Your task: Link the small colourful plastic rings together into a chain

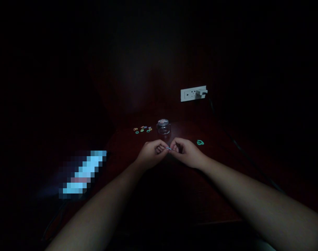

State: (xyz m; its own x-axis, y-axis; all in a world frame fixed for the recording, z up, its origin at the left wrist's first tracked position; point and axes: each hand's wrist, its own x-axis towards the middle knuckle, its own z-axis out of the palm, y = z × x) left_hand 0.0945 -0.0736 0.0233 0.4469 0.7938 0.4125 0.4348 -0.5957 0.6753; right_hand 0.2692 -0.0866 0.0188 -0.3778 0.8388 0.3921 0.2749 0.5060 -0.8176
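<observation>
Though dim — jar (163, 128) beyond both hands (151, 154) (189, 153)

The slim, pale-bluish piece (168, 148) (too small to tell whether it forms a closed loop) is pinched between the fingertips of the left hand (153, 153) and right hand (186, 152), slanting slightly, on the near side of the lidded jar (163, 129).

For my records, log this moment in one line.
left hand: pinching small bluish piece | right hand: pinching same piece | beyond: lidded clear jar | jar's left: colored rings | right: green loops
</observation>
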